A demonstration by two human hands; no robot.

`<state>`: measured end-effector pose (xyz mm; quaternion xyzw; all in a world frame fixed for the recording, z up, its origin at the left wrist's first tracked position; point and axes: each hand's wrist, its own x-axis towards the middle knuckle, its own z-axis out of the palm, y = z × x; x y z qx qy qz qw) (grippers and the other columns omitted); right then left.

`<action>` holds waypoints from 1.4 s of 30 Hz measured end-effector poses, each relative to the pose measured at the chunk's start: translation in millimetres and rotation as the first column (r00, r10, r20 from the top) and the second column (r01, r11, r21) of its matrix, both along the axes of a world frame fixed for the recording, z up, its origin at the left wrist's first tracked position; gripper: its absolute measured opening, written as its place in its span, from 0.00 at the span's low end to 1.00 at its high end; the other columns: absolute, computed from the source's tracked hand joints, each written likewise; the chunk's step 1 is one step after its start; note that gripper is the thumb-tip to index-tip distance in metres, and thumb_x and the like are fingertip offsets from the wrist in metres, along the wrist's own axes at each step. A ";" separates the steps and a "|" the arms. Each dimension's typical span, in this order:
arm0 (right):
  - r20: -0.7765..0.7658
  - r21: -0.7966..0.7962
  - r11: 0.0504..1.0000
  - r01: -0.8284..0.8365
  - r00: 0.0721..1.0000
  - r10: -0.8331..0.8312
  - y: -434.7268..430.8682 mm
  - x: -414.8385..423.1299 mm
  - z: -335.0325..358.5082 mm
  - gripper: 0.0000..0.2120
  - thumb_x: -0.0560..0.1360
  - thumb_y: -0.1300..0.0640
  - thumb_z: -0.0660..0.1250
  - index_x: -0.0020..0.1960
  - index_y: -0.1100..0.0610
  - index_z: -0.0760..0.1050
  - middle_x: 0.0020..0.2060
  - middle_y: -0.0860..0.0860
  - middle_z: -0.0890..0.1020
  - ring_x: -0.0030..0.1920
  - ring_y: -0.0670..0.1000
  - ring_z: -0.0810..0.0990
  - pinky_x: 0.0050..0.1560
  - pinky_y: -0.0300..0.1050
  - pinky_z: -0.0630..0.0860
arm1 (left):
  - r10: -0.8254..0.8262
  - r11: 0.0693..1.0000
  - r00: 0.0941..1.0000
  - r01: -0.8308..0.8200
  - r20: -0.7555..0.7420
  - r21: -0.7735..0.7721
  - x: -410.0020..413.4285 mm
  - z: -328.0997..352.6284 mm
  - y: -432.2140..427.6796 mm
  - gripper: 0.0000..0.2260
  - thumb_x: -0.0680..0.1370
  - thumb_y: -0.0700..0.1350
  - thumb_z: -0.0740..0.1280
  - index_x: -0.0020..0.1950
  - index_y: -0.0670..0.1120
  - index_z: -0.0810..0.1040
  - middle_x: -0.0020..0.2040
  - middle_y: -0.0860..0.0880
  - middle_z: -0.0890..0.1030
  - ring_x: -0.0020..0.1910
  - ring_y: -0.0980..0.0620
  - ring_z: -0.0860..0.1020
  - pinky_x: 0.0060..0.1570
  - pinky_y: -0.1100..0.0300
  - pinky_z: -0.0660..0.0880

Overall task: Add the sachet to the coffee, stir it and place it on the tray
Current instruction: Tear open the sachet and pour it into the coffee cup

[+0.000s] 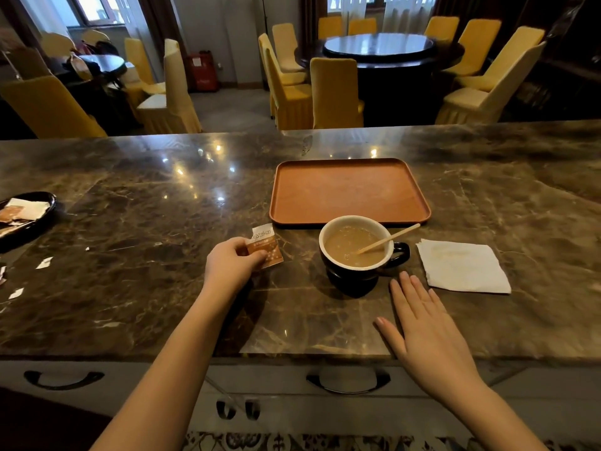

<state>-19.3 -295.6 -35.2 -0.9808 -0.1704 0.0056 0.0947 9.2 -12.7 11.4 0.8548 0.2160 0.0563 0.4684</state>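
A dark cup [357, 275] with a white inside holds light-brown coffee on the marble counter, just in front of the orange tray [349, 219]. A wooden stir stick [390, 237] leans in the cup, pointing right. My left hand [231, 265] pinches an orange and white sachet [265, 245] to the left of the cup, low over the counter. Whether the sachet is torn I cannot tell. My right hand [422, 327] lies flat on the counter, fingers spread, in front and to the right of the cup, holding nothing.
A white napkin [465, 266] lies right of the cup. A black dish [39, 219] with sachets and paper sits at the far left, with torn paper scraps [44, 262] near it. Drawers with black handles [348, 380] run under the counter's front edge. Yellow chairs and round tables stand beyond.
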 end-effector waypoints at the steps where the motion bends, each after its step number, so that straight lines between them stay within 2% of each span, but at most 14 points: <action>1: 0.011 0.010 1.000 0.005 1.000 -0.005 0.2 -0.3 -1.0 0.47 0.63 0.31 0.21 0.73 0.55 0.44 0.72 0.49 0.42 0.71 0.46 0.38 0.71 0.43 0.37 | -0.005 0.999 1.000 0.006 0.004 -0.046 -1.0 3.6 -2.7 0.02 0.72 0.44 0.69 0.44 0.50 0.78 0.45 0.50 0.82 0.44 0.54 0.80 0.42 0.60 0.75; 6: 0.060 0.124 0.992 -0.012 0.998 0.005 -1.4 -1.6 -2.5 0.43 0.67 0.30 0.29 0.73 0.54 0.50 0.73 0.48 0.48 0.72 0.45 0.44 0.71 0.42 0.41 | -0.075 0.979 0.996 0.084 0.055 -0.186 -5.1 29.6 -19.0 0.04 0.72 0.43 0.68 0.46 0.48 0.79 0.44 0.52 0.82 0.42 0.57 0.79 0.36 0.65 0.71; 9: 0.070 0.451 0.893 0.018 0.996 -0.055 -3.9 -7.1 8.4 0.28 0.74 0.38 0.51 0.68 0.52 0.65 0.71 0.48 0.65 0.71 0.43 0.57 0.70 0.41 0.55 | -0.142 0.969 0.984 0.160 0.104 -0.190 -4.8 47.0 -30.9 0.05 0.72 0.43 0.69 0.47 0.47 0.79 0.43 0.53 0.82 0.36 0.60 0.79 0.31 0.70 0.71; 11: 0.122 0.639 0.769 0.012 0.986 -0.117 -6.4 -7.8 23.0 0.21 0.75 0.44 0.57 0.63 0.52 0.71 0.64 0.48 0.74 0.66 0.41 0.66 0.64 0.36 0.63 | -0.184 0.948 0.976 0.208 0.119 -0.240 -3.1 58.4 -38.9 0.06 0.71 0.44 0.69 0.47 0.46 0.80 0.44 0.51 0.83 0.35 0.60 0.80 0.32 0.69 0.73; 13: 0.237 0.713 0.700 -0.051 0.957 -0.171 -7.7 -2.6 44.8 0.17 0.74 0.46 0.57 0.58 0.51 0.73 0.55 0.47 0.78 0.57 0.39 0.72 0.56 0.28 0.67 | -0.231 0.924 0.964 0.260 0.131 -0.279 0.8 69.8 -48.7 0.06 0.71 0.44 0.70 0.47 0.46 0.80 0.45 0.47 0.83 0.40 0.53 0.80 0.39 0.62 0.76; 15: 0.265 0.773 0.626 -0.100 0.948 -0.176 -4.8 7.0 70.3 0.14 0.74 0.47 0.58 0.54 0.51 0.74 0.49 0.46 0.79 0.52 0.40 0.75 0.50 0.29 0.71 | -0.297 0.905 0.944 0.327 0.146 -0.272 6.2 81.1 -61.4 0.07 0.71 0.44 0.70 0.48 0.46 0.80 0.45 0.47 0.83 0.42 0.50 0.80 0.42 0.59 0.76; 20: 0.093 0.864 0.496 -0.088 0.996 0.015 17.3 38.1 116.2 0.07 0.72 0.48 0.64 0.49 0.47 0.76 0.43 0.40 0.80 0.46 0.39 0.78 0.42 0.29 0.74 | -0.410 0.834 0.891 0.452 0.193 -0.316 22.8 99.5 -96.5 0.02 0.72 0.43 0.69 0.44 0.49 0.79 0.42 0.50 0.82 0.43 0.51 0.80 0.46 0.56 0.75; 25: -0.044 0.940 0.341 0.012 0.995 0.088 27.0 56.8 128.0 0.07 0.73 0.56 0.65 0.49 0.55 0.78 0.41 0.51 0.84 0.38 0.48 0.83 0.35 0.39 0.80 | -0.409 0.813 0.885 0.464 0.221 -0.352 38.3 102.6 -109.1 0.05 0.72 0.44 0.68 0.47 0.46 0.80 0.43 0.48 0.81 0.37 0.56 0.76 0.37 0.63 0.71; 28: -0.092 0.962 0.266 0.064 0.991 0.096 28.7 64.4 128.4 0.07 0.74 0.57 0.64 0.50 0.57 0.78 0.40 0.53 0.84 0.35 0.48 0.83 0.33 0.37 0.79 | -0.408 0.769 0.893 0.449 0.192 -0.455 46.5 101.8 -107.1 0.06 0.72 0.43 0.68 0.48 0.45 0.79 0.44 0.47 0.80 0.37 0.55 0.73 0.37 0.64 0.69; 30: -0.120 0.970 0.227 0.090 0.985 0.124 28.8 70.1 128.0 0.07 0.74 0.59 0.64 0.50 0.58 0.78 0.37 0.53 0.83 0.33 0.46 0.81 0.32 0.35 0.78 | -0.413 0.780 0.895 0.444 0.170 -0.442 52.3 100.4 -105.1 0.08 0.73 0.44 0.68 0.50 0.44 0.79 0.44 0.47 0.79 0.37 0.55 0.73 0.37 0.64 0.69; 33: -0.146 0.952 0.293 0.089 0.973 0.177 25.5 82.2 130.5 0.06 0.74 0.60 0.64 0.48 0.59 0.77 0.34 0.52 0.82 0.30 0.44 0.79 0.31 0.34 0.77 | -0.432 0.819 0.892 0.449 0.131 -0.358 61.9 102.4 -101.7 0.08 0.74 0.46 0.66 0.50 0.45 0.78 0.44 0.47 0.79 0.41 0.52 0.73 0.38 0.63 0.70; 36: -0.183 0.873 0.484 0.059 0.960 0.213 19.4 99.9 136.2 0.06 0.73 0.60 0.65 0.48 0.60 0.78 0.34 0.52 0.82 0.30 0.43 0.80 0.32 0.34 0.78 | -0.451 0.853 0.876 0.480 0.170 -0.206 74.2 107.5 -95.4 0.07 0.74 0.47 0.66 0.50 0.48 0.79 0.45 0.48 0.80 0.43 0.52 0.76 0.38 0.63 0.72; 39: -0.197 0.771 0.637 -0.019 0.943 0.267 13.9 118.8 141.9 0.04 0.73 0.60 0.65 0.46 0.58 0.78 0.34 0.52 0.82 0.30 0.42 0.79 0.33 0.33 0.76 | -0.485 0.857 0.847 0.510 0.217 -0.076 84.2 109.2 -89.9 0.04 0.73 0.44 0.67 0.47 0.48 0.80 0.42 0.50 0.80 0.37 0.61 0.77 0.30 0.72 0.70; 42: -0.179 0.702 0.707 -0.088 0.938 0.295 10.4 137.6 142.2 0.06 0.73 0.60 0.65 0.47 0.61 0.78 0.33 0.51 0.81 0.28 0.40 0.77 0.31 0.32 0.75 | -0.498 0.859 0.844 0.512 0.199 -0.021 91.6 102.8 -87.1 0.03 0.73 0.42 0.67 0.46 0.45 0.79 0.40 0.50 0.80 0.33 0.62 0.77 0.29 0.76 0.69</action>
